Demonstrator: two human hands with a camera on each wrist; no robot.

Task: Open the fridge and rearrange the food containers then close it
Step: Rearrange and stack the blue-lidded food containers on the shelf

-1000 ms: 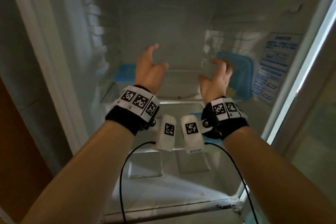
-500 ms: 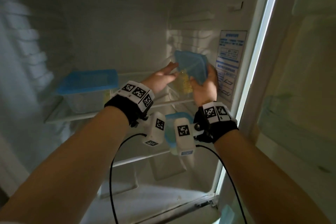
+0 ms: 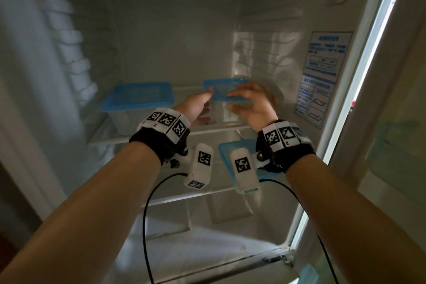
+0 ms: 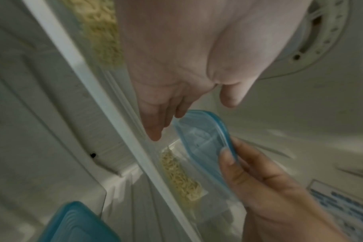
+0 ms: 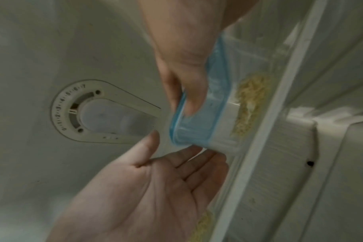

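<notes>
A small clear container (image 3: 221,90) with a blue lid and yellow noodles inside stands level on the upper glass shelf (image 3: 161,134) of the open fridge. My right hand (image 3: 242,99) grips it from the right, fingers curled over the lid (image 5: 199,127). My left hand (image 3: 204,101) is at its left side with straight fingers, the fingertips (image 5: 197,153) touching the container's wall. In the left wrist view the noodles (image 4: 182,180) show through the clear wall under the lid (image 4: 203,132).
A larger blue-lidded container (image 3: 138,97) sits at the left of the same shelf. Another blue lid (image 3: 227,152) shows on the shelf below, partly behind my wrists. A thermostat dial (image 5: 77,111) is on the back wall, a blue label (image 3: 322,76) on the right wall.
A second ago both hands were empty and raised. Then they held the small container tilted near the right wall; now it stands level on the upper shelf, further left.
</notes>
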